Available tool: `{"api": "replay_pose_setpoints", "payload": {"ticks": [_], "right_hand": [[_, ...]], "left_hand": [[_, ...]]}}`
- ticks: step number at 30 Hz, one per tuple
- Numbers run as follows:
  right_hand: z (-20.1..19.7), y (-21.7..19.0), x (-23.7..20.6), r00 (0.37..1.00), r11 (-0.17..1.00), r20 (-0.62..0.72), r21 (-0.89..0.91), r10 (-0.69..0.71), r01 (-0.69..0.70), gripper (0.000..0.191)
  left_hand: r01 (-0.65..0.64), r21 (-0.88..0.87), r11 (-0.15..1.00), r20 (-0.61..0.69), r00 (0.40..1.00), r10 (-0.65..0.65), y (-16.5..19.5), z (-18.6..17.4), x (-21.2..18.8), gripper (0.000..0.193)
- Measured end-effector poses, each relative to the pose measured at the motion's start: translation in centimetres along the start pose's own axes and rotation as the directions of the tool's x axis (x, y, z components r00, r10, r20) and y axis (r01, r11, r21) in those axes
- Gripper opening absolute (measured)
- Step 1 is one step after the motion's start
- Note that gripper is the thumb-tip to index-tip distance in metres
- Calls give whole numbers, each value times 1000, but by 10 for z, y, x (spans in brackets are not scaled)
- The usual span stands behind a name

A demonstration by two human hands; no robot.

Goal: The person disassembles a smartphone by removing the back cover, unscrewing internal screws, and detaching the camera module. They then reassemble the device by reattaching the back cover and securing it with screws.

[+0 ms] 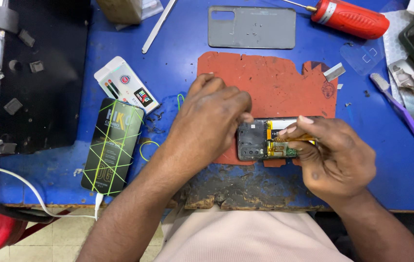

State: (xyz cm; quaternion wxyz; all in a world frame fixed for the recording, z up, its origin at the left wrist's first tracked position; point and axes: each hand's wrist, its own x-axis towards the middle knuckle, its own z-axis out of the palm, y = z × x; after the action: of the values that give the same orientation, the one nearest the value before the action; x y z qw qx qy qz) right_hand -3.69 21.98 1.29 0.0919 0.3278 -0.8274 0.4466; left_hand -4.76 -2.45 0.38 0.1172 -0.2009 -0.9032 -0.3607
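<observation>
Blue surface [178, 58], worn and chipped along the near edge. On it, at centre, a rust-red mat [275, 82], ragged at the edges. Far of the mat, a grey phone back cover [251, 27] lying flat. At left, a black panel [47, 82] with small dark bits scattered on it. Near left, a dark flat package [113, 145] crossed with yellow-green bands, and just beyond it a smaller white package [127, 85]. Far right, a red-handled screwdriver [350, 18] lying on its side. At the right edge, a purple-handled brush [401, 111], set aslant.

On the near part of the mat, an opened phone [260, 140], back off, dark camera block at its left end, yellow and green parts showing inside. Left hand [211, 121] over the phone's left end, fingers curled down, tips touching its far edge; whether that grip pinches anything cannot be told. Right hand [335, 155] at the phone's right end, grip closed narrow on a thin yellow-brown tool [294, 138], tip pointing left into the open phone.

Near left, a white cable [27, 187] trailing off the surface edge.
</observation>
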Motion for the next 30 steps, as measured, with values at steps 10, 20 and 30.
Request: {"api": "replay_pose_setpoints", "payload": {"ticks": [10, 20, 30], "right_hand": [[4, 4, 5, 985, 986, 57, -34, -162, 164, 40], [3, 1, 15, 992, 977, 74, 194, -101, 85, 45], [4, 10, 9, 994, 991, 104, 137, -14, -1, 51]], "left_hand": [[57, -49, 997, -90, 994, -61, 2, -1, 0, 9], [70, -96, 993, -36, 997, -74, 6, -2, 1, 14], [72, -55, 996, 4, 997, -72, 6, 2, 1, 20]]}}
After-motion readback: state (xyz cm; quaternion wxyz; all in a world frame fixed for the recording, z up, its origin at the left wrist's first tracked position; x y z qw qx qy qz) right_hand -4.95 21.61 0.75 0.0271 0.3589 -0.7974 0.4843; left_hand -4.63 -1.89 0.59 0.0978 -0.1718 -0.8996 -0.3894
